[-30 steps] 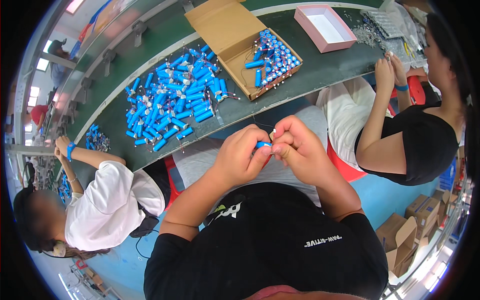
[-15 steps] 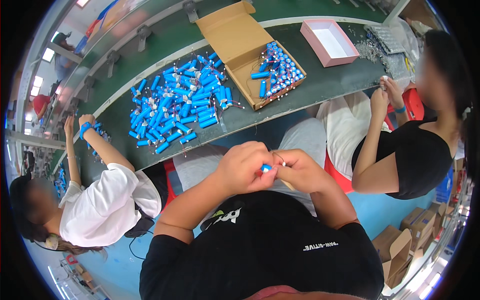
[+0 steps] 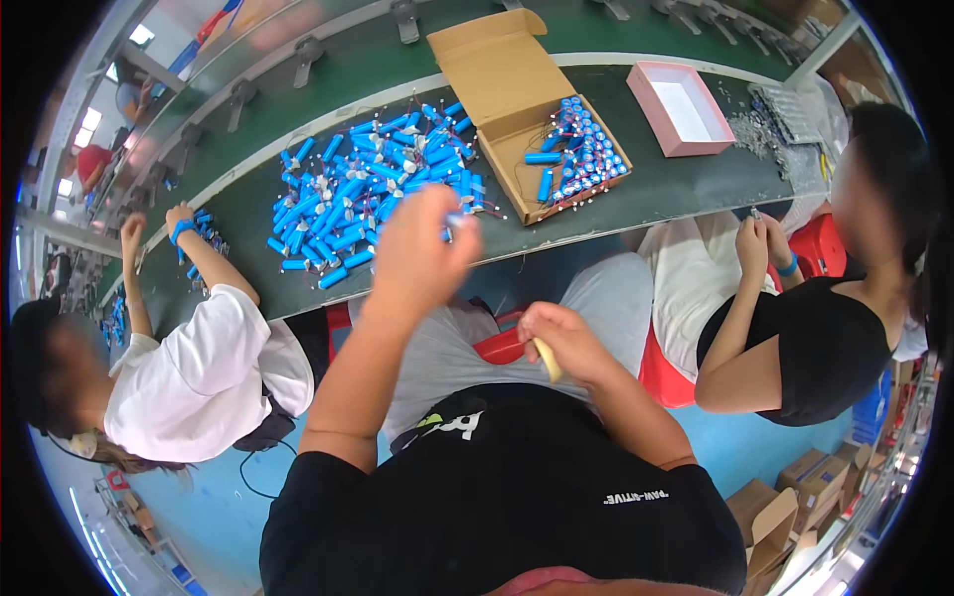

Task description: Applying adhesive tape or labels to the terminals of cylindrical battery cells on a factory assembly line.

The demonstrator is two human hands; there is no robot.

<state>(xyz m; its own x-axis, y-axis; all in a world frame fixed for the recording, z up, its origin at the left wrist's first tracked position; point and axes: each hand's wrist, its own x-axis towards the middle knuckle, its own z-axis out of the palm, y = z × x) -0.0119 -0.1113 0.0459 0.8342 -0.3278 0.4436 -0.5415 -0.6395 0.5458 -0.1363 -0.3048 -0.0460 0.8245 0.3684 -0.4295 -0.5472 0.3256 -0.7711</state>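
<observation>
My left hand (image 3: 422, 248) is raised at the table's near edge, beside the pile of blue cylindrical battery cells (image 3: 343, 204). It is closed, and a blue cell (image 3: 447, 232) with a white end shows between thumb and forefinger, somewhat blurred. Over my lap, my right hand (image 3: 564, 343) is curled around a pale yellow, stick-like piece (image 3: 548, 360) that points down toward my shirt; its exact kind does not show. The loose cells carry thin wires with small white ends. Many more cells stand packed upright in an open cardboard box (image 3: 502, 179), with a couple lying flat beside them.
A pink box (image 3: 646, 114) with a white inside stands right of the cardboard box. Small metal parts and plastic trays (image 3: 790, 114) lie at the table's right end. Co-workers sit close on both sides, one in a white shirt (image 3: 214, 387), one in black (image 3: 795, 348).
My hands were together over my lap around a blue cell. They have parted: the left has moved forward to the cell pile with the cell, the right stays low with the yellow piece.
</observation>
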